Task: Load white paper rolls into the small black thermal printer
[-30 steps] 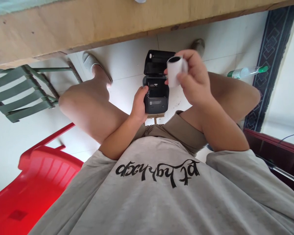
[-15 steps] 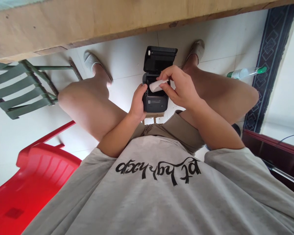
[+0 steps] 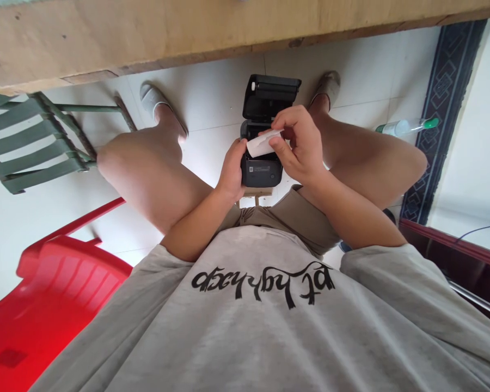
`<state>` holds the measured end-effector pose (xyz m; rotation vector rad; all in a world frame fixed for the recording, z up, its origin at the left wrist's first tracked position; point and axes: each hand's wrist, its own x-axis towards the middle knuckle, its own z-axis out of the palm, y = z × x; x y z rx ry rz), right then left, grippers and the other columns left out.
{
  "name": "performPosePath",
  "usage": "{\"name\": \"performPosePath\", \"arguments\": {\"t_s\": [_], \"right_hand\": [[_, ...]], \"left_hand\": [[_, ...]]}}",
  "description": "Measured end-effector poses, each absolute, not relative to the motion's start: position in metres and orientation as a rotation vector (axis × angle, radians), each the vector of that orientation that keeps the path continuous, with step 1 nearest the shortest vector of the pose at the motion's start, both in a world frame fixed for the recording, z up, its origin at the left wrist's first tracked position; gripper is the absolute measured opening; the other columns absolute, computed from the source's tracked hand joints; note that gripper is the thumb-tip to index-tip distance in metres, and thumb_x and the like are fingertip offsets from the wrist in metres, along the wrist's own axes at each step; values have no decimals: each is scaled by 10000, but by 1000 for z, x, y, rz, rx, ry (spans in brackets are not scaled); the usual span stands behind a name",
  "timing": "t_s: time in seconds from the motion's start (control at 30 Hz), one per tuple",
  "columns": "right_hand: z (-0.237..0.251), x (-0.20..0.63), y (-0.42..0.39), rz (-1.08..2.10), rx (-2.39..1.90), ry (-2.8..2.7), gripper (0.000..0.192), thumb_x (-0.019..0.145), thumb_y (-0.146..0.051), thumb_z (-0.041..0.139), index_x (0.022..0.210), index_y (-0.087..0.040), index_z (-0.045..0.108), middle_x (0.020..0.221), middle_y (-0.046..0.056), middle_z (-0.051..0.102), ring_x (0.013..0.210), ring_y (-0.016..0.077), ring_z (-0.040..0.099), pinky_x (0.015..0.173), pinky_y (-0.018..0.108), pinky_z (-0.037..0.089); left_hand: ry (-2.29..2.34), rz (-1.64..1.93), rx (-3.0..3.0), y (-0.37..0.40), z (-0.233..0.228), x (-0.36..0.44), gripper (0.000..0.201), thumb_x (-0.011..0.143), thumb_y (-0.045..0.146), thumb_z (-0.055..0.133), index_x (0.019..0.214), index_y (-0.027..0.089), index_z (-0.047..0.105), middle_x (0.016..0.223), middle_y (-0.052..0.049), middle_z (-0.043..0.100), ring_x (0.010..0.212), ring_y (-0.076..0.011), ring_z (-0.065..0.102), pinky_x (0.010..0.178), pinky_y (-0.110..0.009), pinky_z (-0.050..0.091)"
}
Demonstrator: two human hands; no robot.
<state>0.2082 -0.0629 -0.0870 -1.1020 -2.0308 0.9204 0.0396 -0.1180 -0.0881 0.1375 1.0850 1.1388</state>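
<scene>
A small black label printer (image 3: 261, 173) is held between my knees, its hinged lid (image 3: 270, 99) standing up. Along the printer's left side my left hand (image 3: 232, 173) is closed, with the thumb by the top edge. My right hand (image 3: 300, 141) pinches a white paper roll (image 3: 260, 144) at its right end. The roll is tilted and lies over the printer's opening, hiding much of the inside. Its left end is close to my left thumb; whether they touch I cannot tell.
A wooden table edge (image 3: 228, 35) runs across the top. On the left stand a green strapped folding chair (image 3: 36, 141) and a red plastic chair (image 3: 65, 294). A plastic bottle with a green cap (image 3: 408, 127) lies on the floor at right, near a dark patterned border (image 3: 439, 103).
The paper roll has shifted slightly left and up out of the printer's opening, and more of its side shows. My left hand keeps its hold on the printer.
</scene>
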Motion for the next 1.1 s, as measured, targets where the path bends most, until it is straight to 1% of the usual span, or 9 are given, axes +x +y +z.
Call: {"name": "performPosePath", "arguments": {"t_s": [0.1, 0.23, 0.4, 0.5, 0.67, 0.77, 0.87, 0.93, 1.1], "right_hand": [[-80, 203, -68, 820, -1033, -2107, 531, 1122, -663, 389, 1266, -233, 665, 1239, 113, 712, 1177, 209, 727, 1015, 411, 654], [-82, 197, -71, 770, -1011, -2197, 519, 1115, -644, 455, 1334, -227, 675, 1230, 98, 747, 1156, 206, 727, 980, 380, 640], [-87, 200, -66, 785, -966, -2273, 364, 1060, -515, 604, 1259, -222, 684, 1214, 97, 724, 1144, 238, 693, 986, 426, 631], [-83, 206, -59, 843, -1007, -2265, 292, 1020, -437, 646, 1224, -230, 671, 1221, 100, 708, 1160, 252, 675, 1031, 470, 624], [-79, 214, -53, 890, -1178, -2209, 287, 979, -458, 721, 1179, -272, 631, 1252, 77, 721, 1191, 259, 674, 1133, 547, 583], [-78, 214, -54, 891, -1253, -2211, 281, 945, -429, 758, 1135, -270, 625, 1253, 79, 728, 1220, 278, 674, 1144, 597, 562], [-75, 213, -55, 944, -1222, -2184, 235, 945, -384, 725, 1106, -260, 607, 1252, 80, 727, 1195, 260, 682, 1123, 566, 583], [-72, 212, -55, 991, -1177, -2130, 211, 968, -417, 691, 1059, -253, 594, 1255, 81, 724, 1188, 239, 688, 1116, 519, 603], [-72, 212, -53, 1060, -1120, -2055, 379, 999, -608, 643, 933, -243, 568, 1252, 93, 725, 1200, 236, 694, 1115, 498, 623]], "left_hand": [[1091, 1168, 120, -117, -86, 40, 407, 1050, 602, 661, 968, 207, 713, 929, -22, 737, 890, -173, 729, 820, -299, 568], [1084, 1223, 102, -115, -84, 39, 393, 1125, 501, 578, 928, 185, 702, 900, -18, 712, 843, -127, 694, 814, -262, 552], [1152, 1225, 117, -114, -87, 39, 405, 1059, 562, 683, 887, 196, 667, 841, -2, 673, 805, -124, 667, 745, -244, 527], [1188, 1201, 135, -113, -87, 40, 415, 1035, 589, 706, 878, 207, 660, 857, -5, 693, 869, -143, 707, 790, -251, 544], [1150, 1160, 142, -114, -87, 41, 396, 998, 601, 743, 923, 216, 685, 930, -20, 743, 981, -189, 760, 847, -294, 582], [1106, 1158, 191, -116, -90, 41, 416, 971, 630, 762, 952, 221, 694, 971, -24, 759, 1020, -197, 769, 860, -299, 592], [1092, 1169, 229, -117, -93, 41, 441, 938, 655, 784, 947, 226, 683, 965, -17, 757, 1022, -199, 767, 848, -300, 593], [1090, 1178, 238, -117, -94, 40, 447, 932, 663, 786, 936, 230, 675, 946, -11, 751, 1008, -199, 767, 840, -307, 595], [1109, 1189, 213, -116, -93, 39, 435, 964, 674, 740, 944, 244, 674, 952, -20, 752, 1063, -227, 779, 895, -355, 610]]}}
